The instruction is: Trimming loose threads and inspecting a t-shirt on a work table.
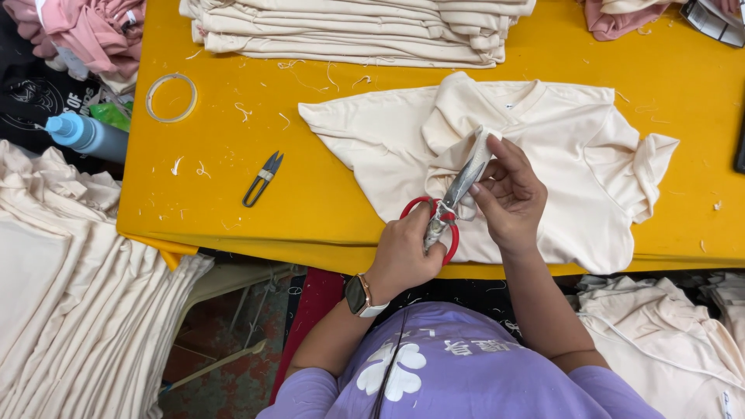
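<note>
Left hand [403, 252] grips red scissors [448, 203] over the cream shirt [559, 147]; right hand [508, 198] pinches shirt fabric at the blades.

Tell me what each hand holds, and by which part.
Left hand grips the scissors by their red handles. Right hand pinches a fold of the cream shirt near the blades.

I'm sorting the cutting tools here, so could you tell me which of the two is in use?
The red-handled scissors, gripped by the left hand over the cream shirt. The small dark thread snips lie untouched on the yellow table.
</note>
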